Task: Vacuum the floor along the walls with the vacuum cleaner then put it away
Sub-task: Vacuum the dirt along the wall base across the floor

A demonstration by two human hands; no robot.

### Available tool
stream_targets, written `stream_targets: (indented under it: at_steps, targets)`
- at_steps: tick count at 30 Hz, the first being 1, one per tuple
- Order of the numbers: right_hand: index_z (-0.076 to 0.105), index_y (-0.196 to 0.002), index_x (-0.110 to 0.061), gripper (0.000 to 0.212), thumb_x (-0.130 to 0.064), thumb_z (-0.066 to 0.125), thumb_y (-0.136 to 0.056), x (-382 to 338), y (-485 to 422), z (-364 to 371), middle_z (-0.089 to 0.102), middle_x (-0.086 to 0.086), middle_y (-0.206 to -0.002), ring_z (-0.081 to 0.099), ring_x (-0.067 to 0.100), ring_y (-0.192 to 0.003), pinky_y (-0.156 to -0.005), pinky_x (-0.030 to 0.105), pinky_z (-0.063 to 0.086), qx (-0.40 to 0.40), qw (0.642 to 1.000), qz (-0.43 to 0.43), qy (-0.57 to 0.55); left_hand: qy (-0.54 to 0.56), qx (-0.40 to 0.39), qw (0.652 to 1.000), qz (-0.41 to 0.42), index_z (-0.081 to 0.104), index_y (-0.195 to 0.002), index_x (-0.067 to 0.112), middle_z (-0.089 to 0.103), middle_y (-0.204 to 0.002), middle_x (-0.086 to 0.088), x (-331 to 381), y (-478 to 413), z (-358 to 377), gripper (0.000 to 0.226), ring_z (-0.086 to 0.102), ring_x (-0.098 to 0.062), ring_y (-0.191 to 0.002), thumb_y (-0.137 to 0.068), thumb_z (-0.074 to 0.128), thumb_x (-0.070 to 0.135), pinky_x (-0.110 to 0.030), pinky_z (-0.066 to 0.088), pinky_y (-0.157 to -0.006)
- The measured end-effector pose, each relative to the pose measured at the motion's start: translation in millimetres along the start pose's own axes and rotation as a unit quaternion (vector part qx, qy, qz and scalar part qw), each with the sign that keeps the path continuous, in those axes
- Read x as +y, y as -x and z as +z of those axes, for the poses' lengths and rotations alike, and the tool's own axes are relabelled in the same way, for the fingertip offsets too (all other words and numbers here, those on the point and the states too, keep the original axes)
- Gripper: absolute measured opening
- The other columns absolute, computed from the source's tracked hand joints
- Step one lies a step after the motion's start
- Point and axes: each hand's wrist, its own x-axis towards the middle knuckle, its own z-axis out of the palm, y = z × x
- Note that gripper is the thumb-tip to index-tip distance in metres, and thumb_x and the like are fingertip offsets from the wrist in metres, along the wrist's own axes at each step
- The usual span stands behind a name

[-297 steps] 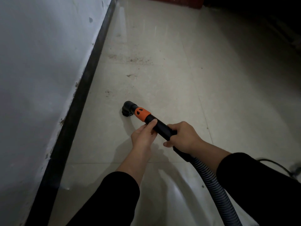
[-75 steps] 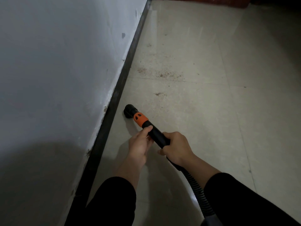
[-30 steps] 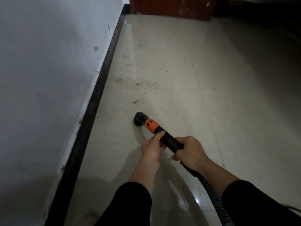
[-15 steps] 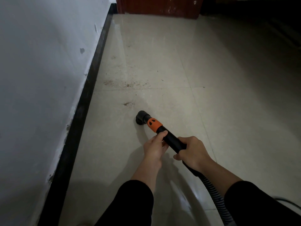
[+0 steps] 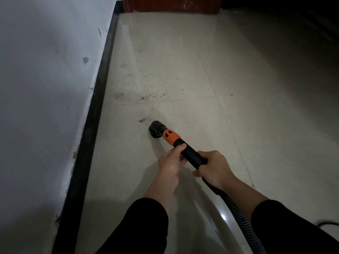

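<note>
The vacuum wand is a black tube with an orange collar, and its black nozzle rests on the pale tiled floor. My left hand holds the tube just behind the collar. Farther back, my right hand grips the tube where the ribbed grey hose joins it. A small dirt smear lies just left of the nozzle. A wider band of dirt specks runs along a tile joint beyond it. The vacuum body is out of view.
A white wall with a black skirting board runs along the left. A red-brown door or panel closes the far end. A dark cable lies at the right edge. The right side of the room is in shadow.
Over the last second the nozzle has stayed out from the skirting board, near the small dirt smear; 2.5 s ago it was against the board. Both hands keep the same hold.
</note>
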Motion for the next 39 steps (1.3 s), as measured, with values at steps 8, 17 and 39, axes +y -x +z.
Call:
stream_targets:
  at_steps: [8,17,39]
  targets:
    - [0.072,-0.093,-0.017,0.029,-0.011,0.082,-0.066,-15,-33,-14,0.068,0.007,-0.076,0.062,0.017,-0.065,-0.057,0.024,0.048,-0.036,0.995,0.047,0.078,-0.060,-0.026,0.998,-0.020,0.065,-0.083,0.003,0.072,-0.084,-0.013,28,-33,5,0.013,0.071,-0.015,-0.077,-0.080,0.077,0.006,-0.019,0.057,-0.069]
    - [0.075,-0.103,-0.018,0.048,-0.015,0.089,-0.057,-18,-84,-27,0.072,0.003,-0.080,0.065,0.013,-0.071,-0.063,0.020,0.052,-0.131,0.984,0.059,0.106,-0.060,-0.021,0.998,-0.014,0.067,-0.084,0.002,0.073,-0.080,-0.012,33,-69,18,0.014,0.072,-0.010,-0.062,-0.079,0.078,0.006,-0.017,0.057,-0.061]
    - [0.076,-0.094,-0.010,0.036,-0.002,0.082,-0.059,-23,-85,-14,0.072,0.014,-0.084,0.070,0.029,-0.080,-0.078,0.039,0.060,-0.091,0.995,0.010,0.029,-0.047,-0.003,0.998,0.050,0.067,-0.083,0.001,0.072,-0.085,-0.013,42,-64,10,0.016,0.071,-0.017,-0.077,-0.076,0.080,0.005,-0.025,0.057,-0.076]
